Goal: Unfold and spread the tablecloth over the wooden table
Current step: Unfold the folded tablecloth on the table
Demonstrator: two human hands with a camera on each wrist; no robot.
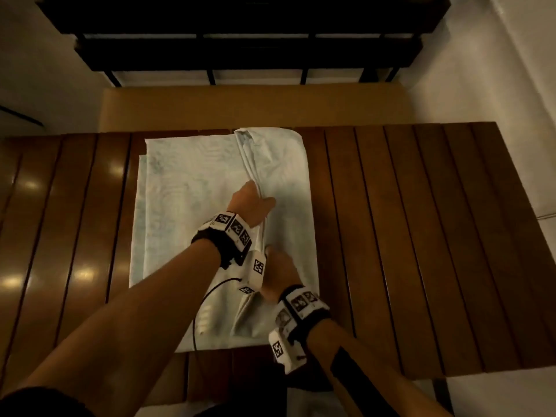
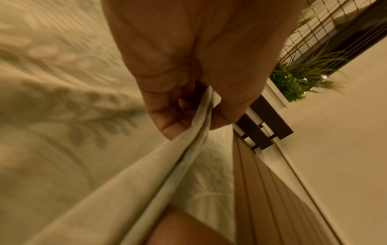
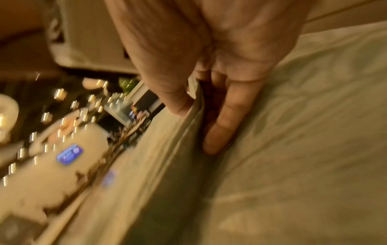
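the tablecloth (image 1: 186, 206) lies still folded into a pale rectangle on the wooden table (image 1: 406, 236), w/ a raised ridge of gathered layers running down its middle, from the far edge toward the person. both hands are on that ridge, one behind the other.

left hand (image 1: 251, 203) is the farther one, reaching across from the left; its thumb and fingers (image 2: 167, 122) pinch the stacked edges of the cloth, layers coming out taut below the grip in the left wrist view. a faint leaf pattern shows on the flat cloth to the left of that hand.

right hand (image 1: 278, 273) sits just nearer the person on the same ridge, close behind the left wrist's band. in the right wrist view its thumb presses the fold from one side and a finger (image 3: 228, 119) lies along the other, so it's clamped on the fold too, tho that view is blurred.

flat part of the cloth spreads left of both hands; a narrower part lies to their right. bare slats of the table run on beyond both sides. past the left hand, beyond the table's far edge, a tan bench (image 1: 255, 106) and a dark railing (image 1: 240, 55).
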